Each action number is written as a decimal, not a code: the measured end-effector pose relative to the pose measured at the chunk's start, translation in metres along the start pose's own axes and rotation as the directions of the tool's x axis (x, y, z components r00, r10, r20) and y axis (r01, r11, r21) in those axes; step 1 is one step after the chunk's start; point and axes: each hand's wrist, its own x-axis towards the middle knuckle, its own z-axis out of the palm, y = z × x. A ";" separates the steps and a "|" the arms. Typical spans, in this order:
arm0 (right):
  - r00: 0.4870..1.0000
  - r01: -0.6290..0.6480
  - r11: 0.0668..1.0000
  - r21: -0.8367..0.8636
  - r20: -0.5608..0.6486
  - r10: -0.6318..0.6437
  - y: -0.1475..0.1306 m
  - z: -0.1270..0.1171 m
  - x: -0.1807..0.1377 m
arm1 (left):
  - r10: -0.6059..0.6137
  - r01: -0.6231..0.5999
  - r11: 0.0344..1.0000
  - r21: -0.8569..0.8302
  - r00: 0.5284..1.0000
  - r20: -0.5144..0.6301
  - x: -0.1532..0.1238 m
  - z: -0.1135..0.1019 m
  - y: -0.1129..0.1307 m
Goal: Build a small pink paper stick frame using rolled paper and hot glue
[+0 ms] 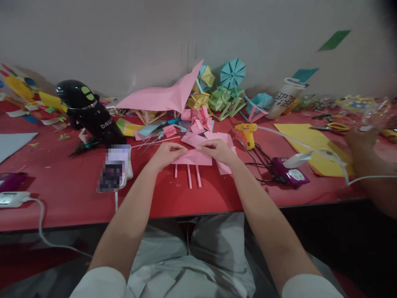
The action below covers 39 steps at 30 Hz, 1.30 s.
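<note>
A sheet of pink paper [194, 158] is held between my two hands over the red table. My left hand [170, 154] pinches its upper left edge, fingers closed. At its upper right edge my right hand [216, 150] also pinches it. Below the sheet, thin pink paper strips [190, 178] lie on the table, their far ends hidden under it. Other pink paper pieces [223, 165] lie beside and behind my right hand. Just beyond my hands is a small pile of folded pink paper [201, 120].
A yellow glue gun [248, 134] and a purple device [290, 173] with black cables stand right, near yellow paper [328, 161]. Left are a phone [116, 167] and a black bottle [93, 111]. Folded paper umbrellas [233, 73] line the wall. Another person's arm [370, 165] reaches in at right.
</note>
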 end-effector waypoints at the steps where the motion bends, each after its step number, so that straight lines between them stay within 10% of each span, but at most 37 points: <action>1: 1.000 0.003 1.000 0.000 -0.006 -0.003 -0.001 0.001 0.000 | 0.010 -0.010 1.000 0.003 1.000 -0.010 0.000 0.001 -0.001; 18: 0.999 -0.041 0.990 0.138 0.030 0.037 0.007 -0.005 0.001 | 0.169 -0.170 0.985 0.016 0.985 0.046 0.003 -0.010 -0.002; 39: 1.000 -0.008 0.997 0.073 0.017 0.007 0.001 0.001 0.000 | 0.030 -0.032 0.992 -0.123 0.999 -0.020 0.001 -0.003 0.000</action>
